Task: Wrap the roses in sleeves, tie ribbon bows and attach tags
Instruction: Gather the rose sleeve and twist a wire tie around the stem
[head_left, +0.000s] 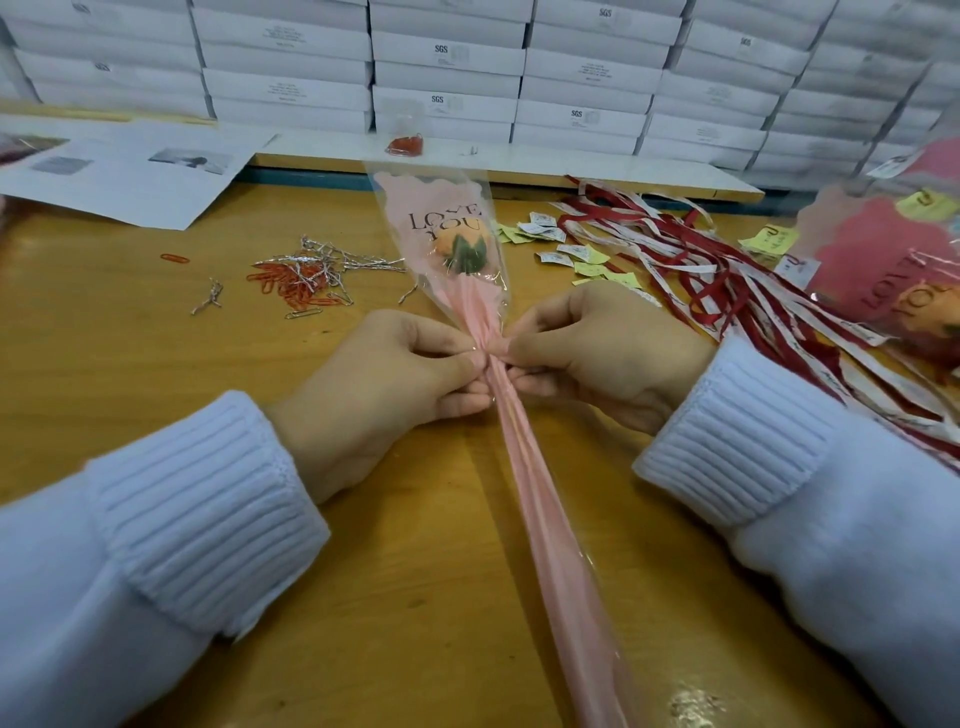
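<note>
I counted one clear plastic sleeve with a pale pink paper lining, lying lengthwise on the yellow wooden table with its wide mouth pointing away. "LOVE YOU" was printed in dark letters near the mouth, and one orange rose with green sepals sat inside. Below the bloom the sleeve was gathered into a narrow neck. The left hand and right hand each pinched that neck from its own side, fingers curled, fingertips almost meeting. I saw a second wrapped rose in a red-lined sleeve at the right edge. The red and white ribbons and the small yellow and white paper tags were too many to count. One red paper clip lay apart from the heap of red clips.
</note>
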